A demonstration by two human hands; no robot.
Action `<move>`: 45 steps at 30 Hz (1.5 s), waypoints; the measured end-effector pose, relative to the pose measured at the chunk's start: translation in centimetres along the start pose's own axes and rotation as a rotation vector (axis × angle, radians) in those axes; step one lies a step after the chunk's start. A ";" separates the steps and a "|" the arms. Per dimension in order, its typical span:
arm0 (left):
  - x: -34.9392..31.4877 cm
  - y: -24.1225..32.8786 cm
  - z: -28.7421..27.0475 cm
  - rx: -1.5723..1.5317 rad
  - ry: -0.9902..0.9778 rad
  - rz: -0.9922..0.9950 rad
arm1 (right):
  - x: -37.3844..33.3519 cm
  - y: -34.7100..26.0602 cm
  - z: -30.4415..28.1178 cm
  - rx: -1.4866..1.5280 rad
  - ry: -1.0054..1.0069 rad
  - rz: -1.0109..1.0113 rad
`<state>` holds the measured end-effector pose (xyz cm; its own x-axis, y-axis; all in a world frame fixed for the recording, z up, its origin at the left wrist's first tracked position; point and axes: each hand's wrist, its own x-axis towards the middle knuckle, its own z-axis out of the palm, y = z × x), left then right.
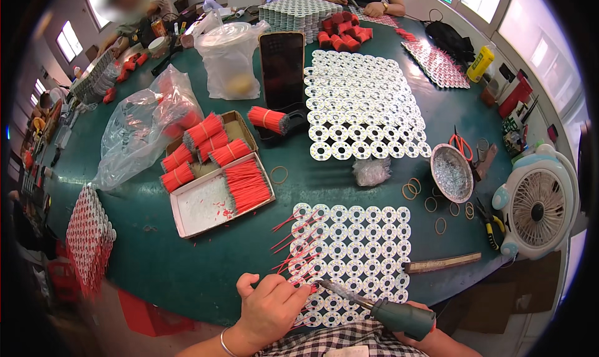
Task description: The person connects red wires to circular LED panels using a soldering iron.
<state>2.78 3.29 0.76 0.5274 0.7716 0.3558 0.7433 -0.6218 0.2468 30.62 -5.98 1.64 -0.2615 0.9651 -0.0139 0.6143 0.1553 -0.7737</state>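
Note:
A panel of round white LED circuit boards point(373, 248) lies on the green table at its near edge, right in front of me. Thin red wires point(288, 240) stick out leftward from its left columns. Over its lower left part, my left hand point(268, 307) is closed, thumb and forefinger pinching a red wire point(314, 288) at one of the discs. My right hand point(440, 343) grips a soldering iron point(399, 318) by its dark green handle, which partly hides the fingers. The iron's metal tip reaches the board beside my left fingertips.
Left of the panel, a cardboard box point(193, 223) holds bundles of red wires point(248, 185). Beyond stand a phone point(282, 70) and a larger board panel point(362, 104). On the right are a metal bowl point(452, 173), pliers point(493, 229) and a fan point(538, 210). Two people sit across the table.

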 end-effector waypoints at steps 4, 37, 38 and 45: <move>0.0 0.0 0.1 -0.004 -0.003 0.007 | 0.0 0.1 -0.1 -0.116 -0.045 -0.061; 9.8 -1.7 -1.0 -0.057 0.122 -0.011 | 4.9 3.4 -8.1 0.106 0.173 -0.007; 10.3 -1.8 -0.4 -0.058 0.116 -0.015 | 5.2 3.8 -8.0 0.189 0.155 -0.010; 11.4 -2.8 3.0 0.083 0.048 0.096 | 7.1 2.7 -6.5 0.432 0.104 0.197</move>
<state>7.96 14.20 1.38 0.5789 0.7006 0.4172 0.7230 -0.6776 0.1345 35.28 2.62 3.55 -0.0819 0.9868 -0.1400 0.2740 -0.1128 -0.9551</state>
